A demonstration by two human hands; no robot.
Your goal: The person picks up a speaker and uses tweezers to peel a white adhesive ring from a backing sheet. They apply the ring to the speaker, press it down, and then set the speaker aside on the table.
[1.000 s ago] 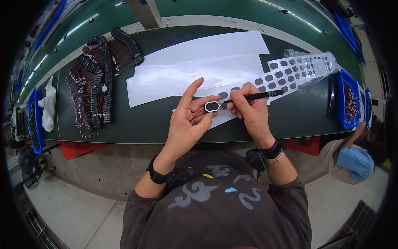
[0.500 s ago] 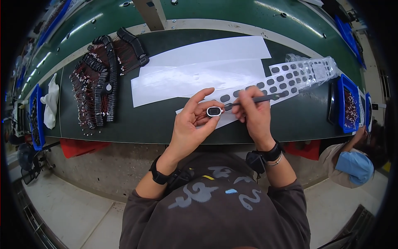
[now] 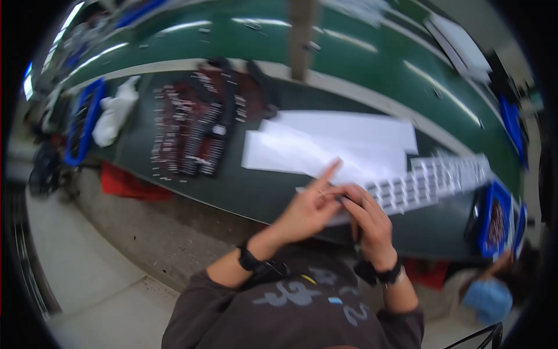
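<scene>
The view is smeared by motion. My left hand [image 3: 311,206] is closed at thumb and lower fingers on a small oval part [image 3: 340,199], mostly hidden and showing only as a dark spot; its index finger points away from me. My right hand [image 3: 374,224] meets it from the right, fingertips bent over the same part. Dark tweezers [image 3: 356,231] seem tucked under the right palm, pointing toward me, though blur hides most of them. Under and beyond both hands lie white sheets [image 3: 331,136] and a strip with rows of dark oval pads [image 3: 401,192].
Bundles of black parts with thin red wires [image 3: 197,125] lie on the green table left. A white cloth [image 3: 116,113] and a blue bin [image 3: 85,122] are at the far left. Another blue bin [image 3: 496,218] stands right, near another person's blue sleeve [image 3: 487,301].
The whole view has swung, shifting the table scene. My right hand has come in against my left, its tweezers turning from pointing outward to lying under the palm. The oval part's white-rimmed face is now hidden.
</scene>
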